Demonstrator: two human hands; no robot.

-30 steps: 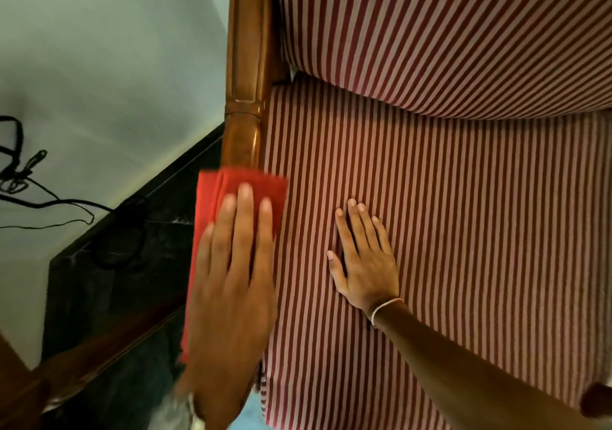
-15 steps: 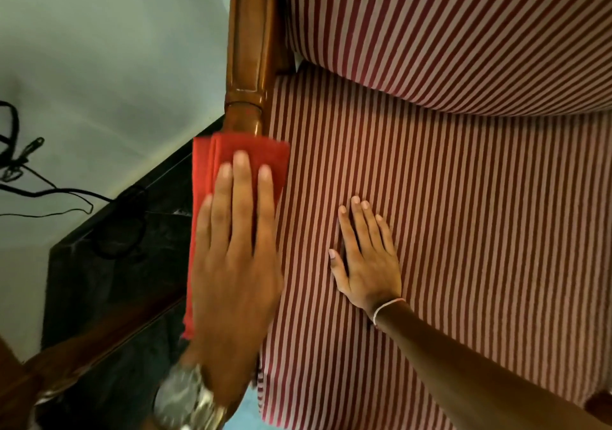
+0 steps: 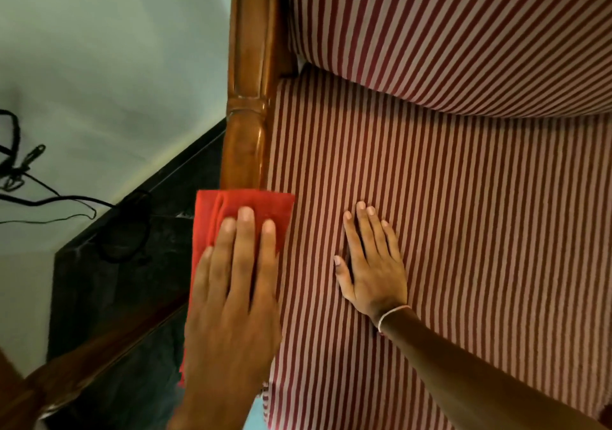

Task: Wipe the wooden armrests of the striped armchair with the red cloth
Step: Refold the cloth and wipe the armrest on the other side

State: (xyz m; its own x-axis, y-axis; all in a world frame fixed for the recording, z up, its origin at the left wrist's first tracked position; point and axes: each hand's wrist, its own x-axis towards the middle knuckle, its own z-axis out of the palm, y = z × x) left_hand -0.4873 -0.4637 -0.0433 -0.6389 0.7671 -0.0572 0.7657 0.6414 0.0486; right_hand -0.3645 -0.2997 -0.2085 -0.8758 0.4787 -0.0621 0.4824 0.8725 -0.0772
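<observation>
My left hand [image 3: 231, 297] is flat on the red cloth [image 3: 245, 208], fingers together and stretched out, pressing it down onto the wooden armrest [image 3: 246, 98]. It's not gripping anything, just palm and fingers laid on top. The cloth is folded over and wraps the near part of the armrest, with its far edge just past my fingertips and one side hanging down the outer face of the wood. Beyond the cloth the bare polished wood runs up toward the chair back. My right hand [image 3: 371, 264] rests palm-down on the striped seat cushion [image 3: 463, 231] just beside the armrest, fingers close together, thumb out a bit, holding nothing. There's a thin band [image 3: 392, 313] on that wrist. Off to the left there are black cables [image 3: 20, 178] against the pale wall [image 3: 99, 49].
</observation>
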